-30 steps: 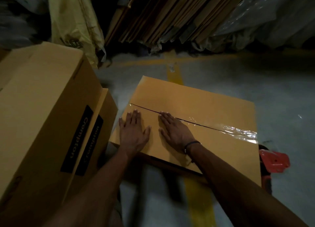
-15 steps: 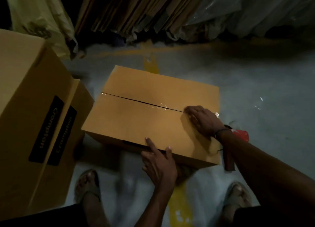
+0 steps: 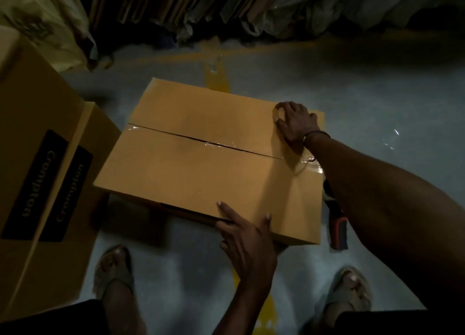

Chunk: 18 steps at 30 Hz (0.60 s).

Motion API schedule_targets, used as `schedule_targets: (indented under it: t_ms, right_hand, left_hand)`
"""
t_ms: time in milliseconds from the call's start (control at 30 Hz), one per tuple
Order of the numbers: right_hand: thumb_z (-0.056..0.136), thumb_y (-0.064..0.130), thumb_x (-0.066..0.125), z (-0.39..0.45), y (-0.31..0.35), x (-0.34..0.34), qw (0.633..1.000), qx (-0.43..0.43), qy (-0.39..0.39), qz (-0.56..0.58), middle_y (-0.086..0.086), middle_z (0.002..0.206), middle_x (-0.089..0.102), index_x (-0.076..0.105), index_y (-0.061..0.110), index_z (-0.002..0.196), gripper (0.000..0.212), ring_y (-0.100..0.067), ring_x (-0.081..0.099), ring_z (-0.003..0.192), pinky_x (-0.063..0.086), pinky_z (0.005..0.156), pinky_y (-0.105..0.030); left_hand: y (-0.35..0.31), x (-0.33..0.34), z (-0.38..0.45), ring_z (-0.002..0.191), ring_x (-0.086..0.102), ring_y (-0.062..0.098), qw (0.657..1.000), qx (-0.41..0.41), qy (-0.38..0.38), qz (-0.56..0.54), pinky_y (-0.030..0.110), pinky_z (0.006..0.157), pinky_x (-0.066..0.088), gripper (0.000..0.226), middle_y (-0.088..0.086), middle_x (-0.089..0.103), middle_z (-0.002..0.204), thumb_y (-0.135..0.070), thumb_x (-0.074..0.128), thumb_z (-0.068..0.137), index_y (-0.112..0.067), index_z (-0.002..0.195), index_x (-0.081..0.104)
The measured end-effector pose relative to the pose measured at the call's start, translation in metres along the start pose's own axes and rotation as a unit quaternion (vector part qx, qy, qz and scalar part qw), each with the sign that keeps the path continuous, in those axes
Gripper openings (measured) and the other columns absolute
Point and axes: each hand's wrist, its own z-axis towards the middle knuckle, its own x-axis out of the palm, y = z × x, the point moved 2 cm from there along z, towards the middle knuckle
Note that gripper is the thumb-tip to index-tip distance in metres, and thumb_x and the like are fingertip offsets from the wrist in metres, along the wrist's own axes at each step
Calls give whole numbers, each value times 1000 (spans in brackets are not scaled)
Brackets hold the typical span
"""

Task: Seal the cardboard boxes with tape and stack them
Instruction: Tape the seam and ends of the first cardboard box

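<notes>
Both hands lie flat on the taped box (image 3: 191, 173): left hand (image 3: 247, 241), right hand (image 3: 295, 125); dispenser (image 3: 338, 230) half hidden.

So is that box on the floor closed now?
Closed: both flaps of the box lie flat, clear tape along the seam.

The scene is viewed from a single head-worn wide-angle camera, aimed steeply down and forward at close range over a cardboard box (image 3: 208, 158) on the floor (image 3: 377, 103); sandalled feet are framed nearest.
</notes>
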Motion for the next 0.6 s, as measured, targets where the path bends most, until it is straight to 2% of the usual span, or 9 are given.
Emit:
schedule_targets:
  t_ms: [167,267,367,500,600]
  right_hand:
    - [103,51,40,-27,-11,0,1000,-10,-2,-22,-5,157,35,33,33,151,52,-34,33,142,32,108,-58]
    - [102,54,41,-52,-12,-2,1000,12,17,-24,-7,159,33,31,35,154,57,-36,33,142,30,110,-58]
    - [98,62,42,-88,-11,-2,998,52,41,-13,-7,162,27,25,36,157,66,-38,28,143,28,109,-64]
    - [96,69,43,-152,-1,3,994,83,66,5,-11,156,26,18,32,160,78,-41,28,138,37,103,-63]
    - [94,73,39,-199,1,15,992,106,69,2,-19,151,27,15,26,160,85,-45,31,134,40,104,-60]
  left_hand:
    - [24,-13,18,97,54,39,999,39,12,-29,43,91,45,109,18,33,129,-60,58,95,-12,163,-12]
    - [47,-31,40,111,51,39,995,72,34,-65,39,98,44,101,21,27,138,-48,62,97,-14,165,-5]
    - [63,-53,69,114,50,41,992,85,30,-82,41,101,46,87,22,24,143,-32,66,99,-15,165,12]
    - [66,-84,98,123,47,34,990,72,13,-119,25,94,34,61,21,29,149,-2,60,99,-13,155,38]
    - [64,-94,127,136,42,34,988,96,25,-119,24,104,33,57,20,34,153,10,50,99,-13,151,46]
